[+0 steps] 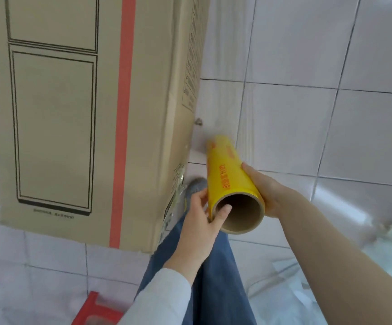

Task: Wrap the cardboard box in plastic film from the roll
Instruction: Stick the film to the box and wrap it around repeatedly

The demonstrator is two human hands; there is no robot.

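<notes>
Gripping the yellow roll (pixel 228 174) at its near end, the left hand (pixel 199 221) hooks a thumb into the core while the right hand (pixel 267 191) clasps its far side. Film (pixel 237 95) stretches up beside the tall cardboard box (pixel 77 109), standing left on the tiled floor (pixel 331 125).

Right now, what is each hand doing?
Left hand: holding the yellow roll, thumb inside its tube end.
Right hand: gripping the roll's side.
</notes>
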